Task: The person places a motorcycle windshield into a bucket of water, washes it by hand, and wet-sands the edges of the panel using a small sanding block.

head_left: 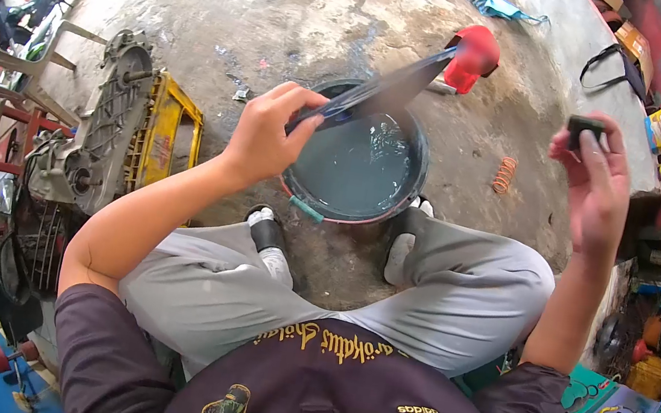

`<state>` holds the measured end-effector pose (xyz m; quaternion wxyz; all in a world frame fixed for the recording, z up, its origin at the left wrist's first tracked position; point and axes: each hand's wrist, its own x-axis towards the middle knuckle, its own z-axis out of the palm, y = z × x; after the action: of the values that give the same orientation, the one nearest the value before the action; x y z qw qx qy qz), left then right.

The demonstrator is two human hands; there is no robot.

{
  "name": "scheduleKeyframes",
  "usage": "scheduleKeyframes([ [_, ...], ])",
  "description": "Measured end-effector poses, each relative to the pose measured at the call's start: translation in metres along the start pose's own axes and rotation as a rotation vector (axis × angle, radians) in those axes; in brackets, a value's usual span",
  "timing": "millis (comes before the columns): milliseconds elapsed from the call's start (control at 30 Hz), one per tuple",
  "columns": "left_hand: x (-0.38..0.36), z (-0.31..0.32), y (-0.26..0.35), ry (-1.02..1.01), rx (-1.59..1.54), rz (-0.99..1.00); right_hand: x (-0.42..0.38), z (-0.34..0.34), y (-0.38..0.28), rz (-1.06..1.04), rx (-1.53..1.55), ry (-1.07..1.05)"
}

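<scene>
One round bucket (pixel 420 177) of cloudy, grey-green liquid (pixel 345 170) sits on the concrete floor (pixel 481 127) between the feet in my head view, glints on its surface. From my end, I see the left hand (pixel 268 134) pinching the near end of a long dark panel (pixel 393 87), tilted over the bucket's far side (its far end is blurred). Well apart to the right, the right hand (pixel 599 184) is raised, pinching a small dark block (pixel 586 133) between thumb and fingers. I also make out a yellow crate (pixel 174 130) on the left and an orange coil (pixel 505 175) on the floor.
</scene>
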<state>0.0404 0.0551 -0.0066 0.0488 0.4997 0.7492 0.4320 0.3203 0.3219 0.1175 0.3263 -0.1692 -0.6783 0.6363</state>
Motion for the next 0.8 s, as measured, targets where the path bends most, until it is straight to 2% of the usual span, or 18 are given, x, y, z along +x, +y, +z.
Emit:
scheduleKeyframes([
  [133, -0.007, -0.018, 0.002, 0.049, -0.033, -0.110, -0.002, 0.019, 0.015, 0.055, -0.116, -0.144],
  [200, -0.014, -0.015, -0.007, 0.038, -0.043, -0.150, -0.003, 0.022, 0.025, 0.062, -0.070, -0.154],
  [267, -0.019, -0.006, -0.019, 0.022, -0.119, -0.271, -0.002, 0.021, 0.037, 0.099, -0.090, -0.189],
  [367, -0.025, 0.010, -0.043, 0.059, -0.211, -0.317, 0.000, 0.022, 0.046, 0.132, -0.154, -0.155],
  [533, 0.005, 0.015, -0.031, 0.190, -0.147, -0.257, 0.005, 0.007, 0.055, 0.181, -0.215, -0.097],
  [633, 0.029, 0.019, -0.027, 0.398, -0.388, -0.237, 0.009, -0.001, 0.058, 0.148, -0.202, -0.086],
  [800, 0.043, 0.043, -0.023, 0.476, -0.234, -0.203, 0.010, -0.007, 0.060, 0.128, -0.226, -0.077],
])
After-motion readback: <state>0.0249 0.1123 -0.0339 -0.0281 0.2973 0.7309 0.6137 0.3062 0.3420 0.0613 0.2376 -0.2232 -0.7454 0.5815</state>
